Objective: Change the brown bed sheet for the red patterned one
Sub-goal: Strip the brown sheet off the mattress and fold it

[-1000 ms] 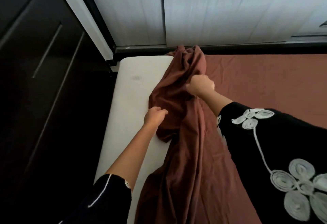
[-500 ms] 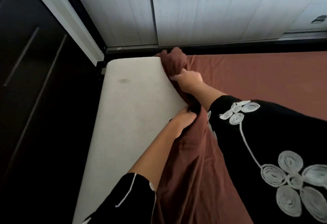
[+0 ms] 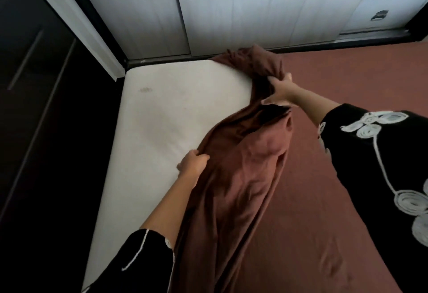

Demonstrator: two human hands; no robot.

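Nearest us, our left hand [image 3: 193,162] grips the bunched edge of the brown bed sheet [image 3: 243,165], which lies just right of it on the mattress [image 3: 162,112]. The roll's long axis runs away from us, leaning right. Farther along, our right hand [image 3: 281,91] clamps the same roll; the hands are well apart.

White mattress [image 3: 162,116], brown sheet [image 3: 324,177] bunched across its right part

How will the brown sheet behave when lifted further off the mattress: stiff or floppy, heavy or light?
Probably floppy: the brown sheet sags in deep folds between the left hand and the right hand. Likely light for its size, as the hands raise a long bunch of it. It may slide easily over the bare mattress.
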